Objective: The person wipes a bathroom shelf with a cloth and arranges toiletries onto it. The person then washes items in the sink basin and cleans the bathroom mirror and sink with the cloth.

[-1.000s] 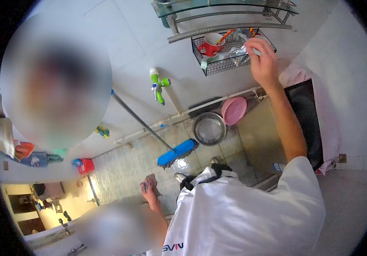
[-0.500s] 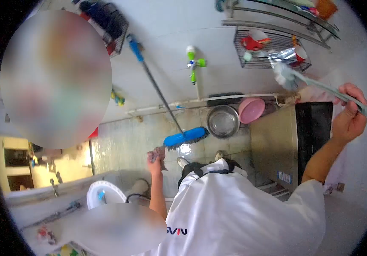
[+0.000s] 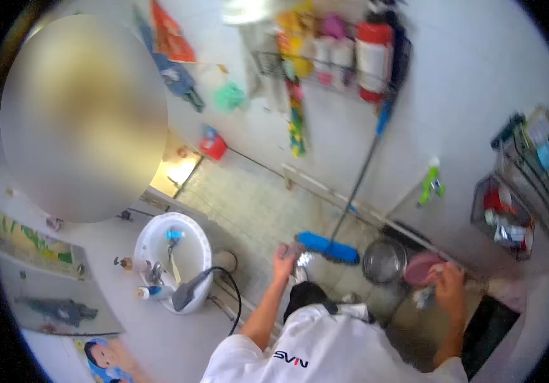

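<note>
My left hand (image 3: 283, 260) is closed on a small brownish-pink cloth (image 3: 298, 247), just left of the blue broom head (image 3: 328, 247). Off to the right, my right hand (image 3: 449, 284) is closed round a pale brush (image 3: 423, 297), blurred by motion, its whitish head pointing down and left. Behind that hand sits a pink basin (image 3: 420, 268), partly covered by it. A metal basin (image 3: 384, 261) stands on the floor between the broom head and the pink basin.
A white sink (image 3: 205, 247) with a shower head (image 3: 188, 293) and black hose is on the left. Wire racks (image 3: 478, 198) hang at right, and a bottle rack (image 3: 338, 75) hangs above. A green tap (image 3: 430, 184) projects from the wall. A dark-topped box (image 3: 488, 335) stands lower right.
The view has swung left, bringing the sink in. My right hand, first at the wire basket, has drawn the brush away and lowered it near the pink basin. My left hand keeps the cloth.
</note>
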The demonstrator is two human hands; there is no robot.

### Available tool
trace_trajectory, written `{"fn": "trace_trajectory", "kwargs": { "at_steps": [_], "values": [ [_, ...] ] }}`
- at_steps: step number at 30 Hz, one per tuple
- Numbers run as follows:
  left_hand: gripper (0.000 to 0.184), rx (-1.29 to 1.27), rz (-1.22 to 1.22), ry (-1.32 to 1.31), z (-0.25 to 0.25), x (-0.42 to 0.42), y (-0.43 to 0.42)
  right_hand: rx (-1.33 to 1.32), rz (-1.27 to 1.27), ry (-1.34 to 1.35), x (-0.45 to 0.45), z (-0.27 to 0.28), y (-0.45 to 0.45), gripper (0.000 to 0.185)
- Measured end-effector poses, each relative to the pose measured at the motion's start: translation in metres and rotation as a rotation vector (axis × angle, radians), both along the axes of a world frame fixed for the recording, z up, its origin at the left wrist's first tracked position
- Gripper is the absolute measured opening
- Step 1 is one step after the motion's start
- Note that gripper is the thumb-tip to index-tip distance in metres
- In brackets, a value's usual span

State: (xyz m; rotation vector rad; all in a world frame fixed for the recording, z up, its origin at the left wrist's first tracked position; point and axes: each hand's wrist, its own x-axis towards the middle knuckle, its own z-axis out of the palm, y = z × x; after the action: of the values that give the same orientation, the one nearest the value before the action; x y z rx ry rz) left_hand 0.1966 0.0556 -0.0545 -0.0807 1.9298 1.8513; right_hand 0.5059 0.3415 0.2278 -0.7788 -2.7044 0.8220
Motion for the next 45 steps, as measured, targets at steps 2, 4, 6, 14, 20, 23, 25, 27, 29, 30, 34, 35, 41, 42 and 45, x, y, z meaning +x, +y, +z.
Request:
{"fn": "trace_trajectory", "kwargs": {
  "at_steps": [2,4,6,14,20,23,25,27,29,30,34,35,41,42,45],
  "values": [
    [0.025,0.143,-0.116,0.025,-0.004,-0.008,-0.006,0.046,0.067,0.142,-0.045,-0.043,-0.01,0.011],
    [0.036,0.094,-0.25,0.192,-0.041,-0.021,-0.005,-0.169,0.074,0.186,-0.097,-0.071,-0.027,0.013],
    [0.043,0.134,-0.413,0.357,-0.029,-0.04,0.01,-0.202,0.166,0.236,-0.157,-0.078,-0.049,0.015],
    [0.05,0.348,-0.465,0.365,0.073,-0.074,0.049,-0.209,0.366,0.468,-0.323,-0.066,-0.12,0.015],
    [0.04,0.386,-0.308,0.286,0.116,-0.111,0.028,-0.3,0.301,0.418,-0.38,-0.055,-0.142,0.013],
    [0.037,0.408,-0.209,0.277,0.117,-0.125,0.022,-0.554,0.193,0.366,-0.405,-0.067,-0.163,0.013],
    [0.036,0.47,-0.129,0.251,0.111,-0.137,0.018,-0.557,0.242,0.389,-0.422,-0.069,-0.175,0.013],
    [0.033,0.377,-0.032,0.334,0.104,-0.146,0.011,-0.576,0.33,0.436,-0.432,-0.079,-0.184,0.013],
    [0.03,0.445,-0.064,0.334,0.136,-0.168,-0.001,-0.553,0.286,0.495,-0.444,-0.083,-0.186,0.013],
    [0.028,0.47,-0.057,0.333,0.142,-0.174,-0.005,-0.613,0.289,0.472,-0.448,-0.077,-0.188,0.013],
    [0.023,0.578,-0.056,0.212,0.134,-0.2,-0.017,-0.639,0.194,0.766,-0.43,-0.005,-0.159,0.014],
    [0.023,0.605,-0.007,0.25,0.127,-0.205,-0.024,-0.658,0.156,0.873,-0.413,0.023,-0.147,0.014],
    [0.029,0.703,-0.016,0.239,0.106,-0.214,-0.048,-0.109,-0.32,0.999,-0.305,0.189,-0.039,0.028],
    [0.03,0.659,0.027,0.196,0.104,-0.212,-0.05,0.007,-0.304,1.007,-0.293,0.209,-0.008,0.029],
    [0.031,0.648,0.009,0.161,0.099,-0.203,-0.054,0.203,-0.328,0.994,-0.288,0.278,0.068,0.031]
  ]
}}
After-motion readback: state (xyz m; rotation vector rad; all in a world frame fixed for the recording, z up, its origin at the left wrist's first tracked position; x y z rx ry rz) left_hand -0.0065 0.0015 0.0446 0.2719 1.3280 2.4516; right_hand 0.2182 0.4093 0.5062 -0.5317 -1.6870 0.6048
